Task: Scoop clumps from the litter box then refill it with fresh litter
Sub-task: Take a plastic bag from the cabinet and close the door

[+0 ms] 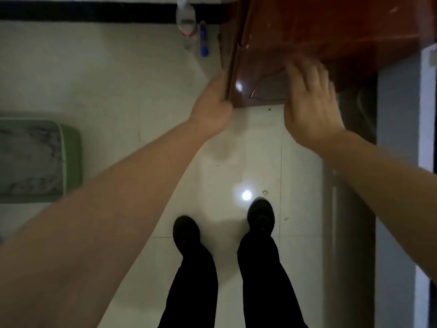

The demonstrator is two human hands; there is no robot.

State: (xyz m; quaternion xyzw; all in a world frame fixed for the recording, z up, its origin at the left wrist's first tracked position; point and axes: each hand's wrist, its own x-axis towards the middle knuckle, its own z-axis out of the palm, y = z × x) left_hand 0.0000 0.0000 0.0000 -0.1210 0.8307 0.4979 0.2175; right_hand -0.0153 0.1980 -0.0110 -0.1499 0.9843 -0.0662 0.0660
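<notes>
The left hand (212, 107) grips the edge of a reddish-brown door (295, 43), fingers wrapped behind it, arm stretched out nearly straight. Just right of that grip, the right hand (309, 100) is spread flat, blurred, with its fingers over the door's face. The green litter box (71, 162) sits on the tiled floor (142, 91), well left of and below the grip.
</notes>
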